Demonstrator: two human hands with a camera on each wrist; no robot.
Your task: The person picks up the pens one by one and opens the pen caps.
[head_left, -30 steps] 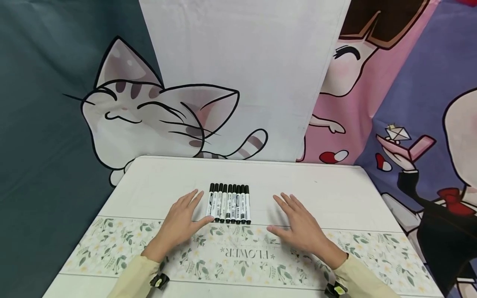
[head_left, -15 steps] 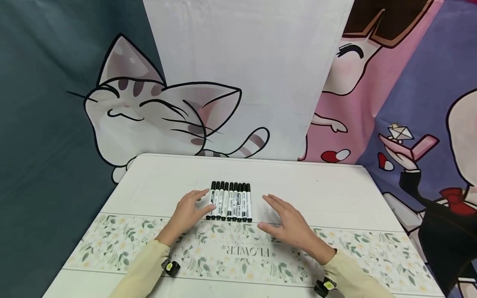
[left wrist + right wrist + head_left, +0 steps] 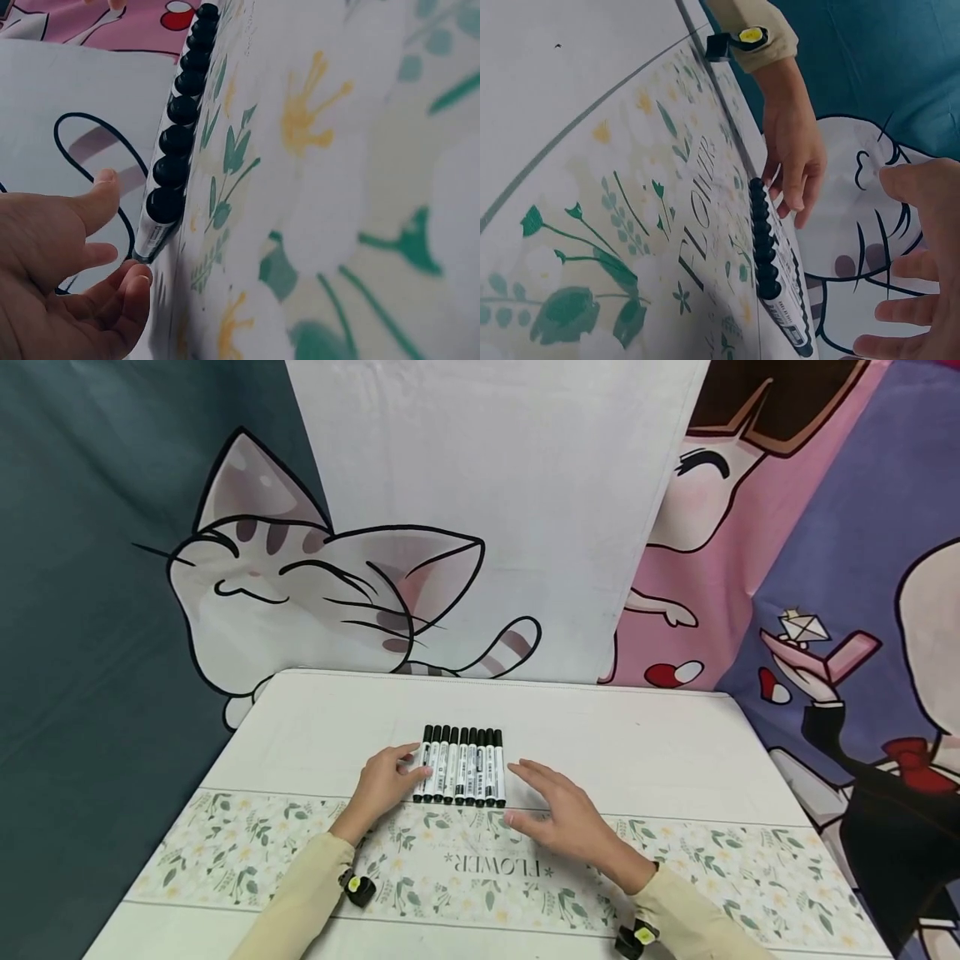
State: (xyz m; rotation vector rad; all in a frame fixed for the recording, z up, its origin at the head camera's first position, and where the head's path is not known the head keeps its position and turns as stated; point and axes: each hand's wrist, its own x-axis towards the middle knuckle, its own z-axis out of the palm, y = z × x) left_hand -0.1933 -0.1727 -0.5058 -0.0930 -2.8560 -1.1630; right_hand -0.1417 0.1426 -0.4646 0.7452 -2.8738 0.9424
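The row of black-capped markers (image 3: 463, 768) is lying on the white tabletop (image 3: 607, 735), the floral band (image 3: 225, 843) running along the row's near side. At the row's left end, the left hand (image 3: 381, 783) is gripping nothing, fingers loosely bent; contact cannot be determined. Just off the row's right end, the right hand (image 3: 564, 818) is holding nothing, fingers extended.

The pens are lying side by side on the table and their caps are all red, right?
Not quite: the caps are black, not red, as the head view shows. The pens do lie side by side on the table.
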